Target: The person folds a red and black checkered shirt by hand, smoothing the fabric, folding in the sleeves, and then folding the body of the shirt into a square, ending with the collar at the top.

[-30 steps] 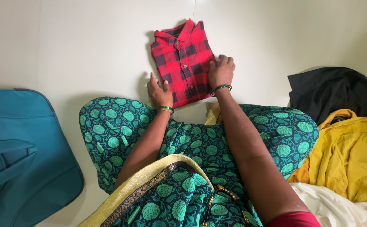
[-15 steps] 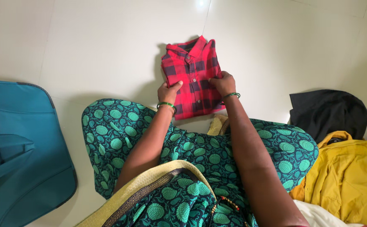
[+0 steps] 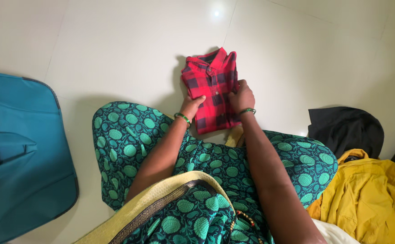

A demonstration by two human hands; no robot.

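We see a folded shirt [image 3: 212, 88] of red and dark navy check — a soft woven cloth with a stiff collar at its far end and a buttoned placket running down the middle. It lies on the pale, glossy tiled floor [image 3: 116, 49], just beyond the person's knees, folded to a narrow upright rectangle.

The left hand [image 3: 191, 106] grips the shirt's left edge near the lower corner, thumb laid over the top of the cloth and fingers curled under it. The right hand [image 3: 241, 96] closes on the right edge in the same way, fingers wrapped around the fold, knuckles toward us. Both hands are shut on the fabric, one on each side. Each wrist carries a thin green bangle [image 3: 182, 117].

Below the hands spreads the person's lap, draped in a dark green sari [image 3: 206, 158] printed with round, scalloped light-green motifs — the cloth falls in loose folds, and a yellowish border with a dark woven band crosses the lower part.

At the left edge lies a teal bag [image 3: 21, 153] of smooth synthetic fabric with rounded corners and dark piping. To the right, well apart from the shirt, sits a crumpled black garment [image 3: 346, 131], and just below it a mustard-yellow shirt [image 3: 364, 194], rumpled, with a bit of white cloth [image 3: 337, 232] beside it.
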